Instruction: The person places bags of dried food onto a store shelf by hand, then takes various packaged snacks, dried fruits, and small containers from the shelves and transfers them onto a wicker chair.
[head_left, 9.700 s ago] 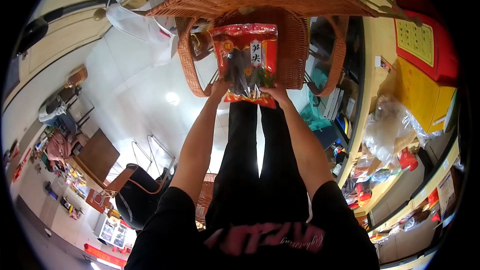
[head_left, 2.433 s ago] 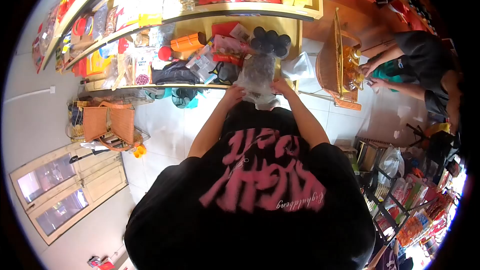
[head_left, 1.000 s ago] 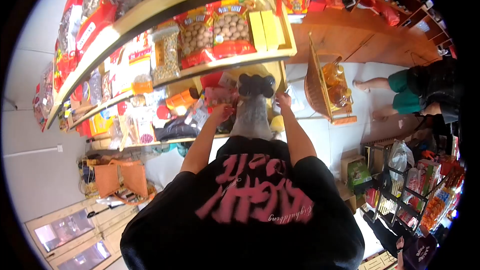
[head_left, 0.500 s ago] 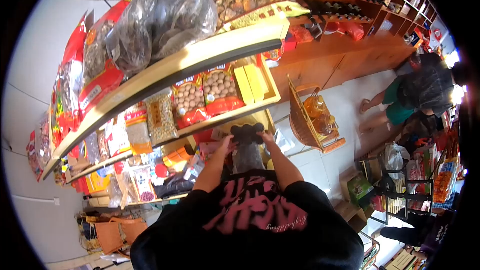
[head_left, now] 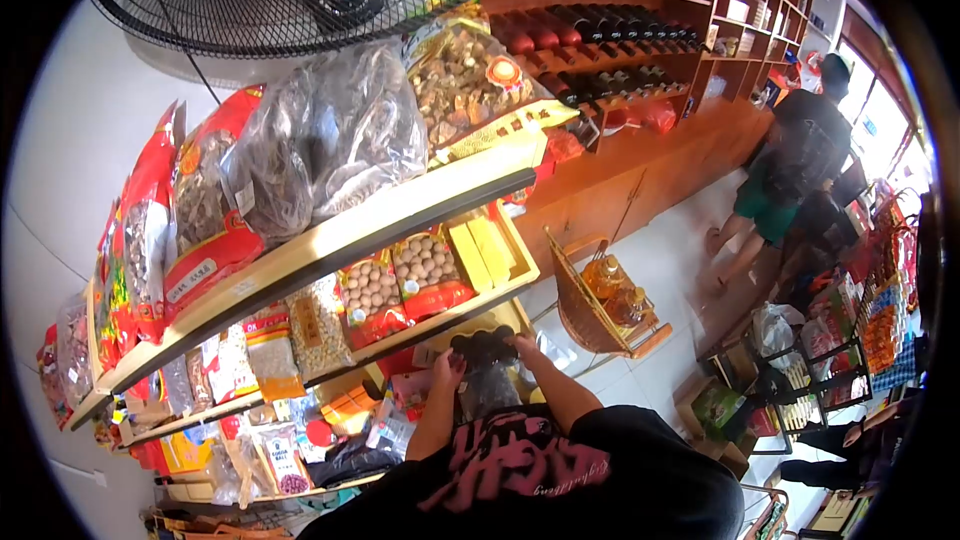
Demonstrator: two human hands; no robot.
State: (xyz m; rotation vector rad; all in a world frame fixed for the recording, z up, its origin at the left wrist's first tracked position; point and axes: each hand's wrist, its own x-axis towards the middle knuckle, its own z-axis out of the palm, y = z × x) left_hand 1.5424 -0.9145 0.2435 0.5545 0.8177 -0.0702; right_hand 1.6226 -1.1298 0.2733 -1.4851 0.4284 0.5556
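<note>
Both my hands are at a dark, translucent pack [head_left: 484,348] whose top edge has several rounded black lobes; its exact kind I cannot make out. My left hand [head_left: 449,367] grips it at its left side, fingers curled. At the right side, my right hand [head_left: 522,346] holds it near the top edge. Its see-through greyish lower part hangs in front of my black shirt. Just beyond the pack is a wooden shelf bin, and above that sit bags of brown round nuts [head_left: 427,262] and yellow boxes [head_left: 482,252].
A long wooden shelf edge [head_left: 330,258] with large bags of dried goods runs above my hands. A big black fan [head_left: 300,0] is overhead. A wicker basket [head_left: 580,315] with oil bottles stands right. Two people [head_left: 800,155] are at the far right, another lower right.
My view has tilted up, so the shelves sit lower and the fan shows more. Both hands still hold the pack. The far person has shifted, and a second one shows behind.
</note>
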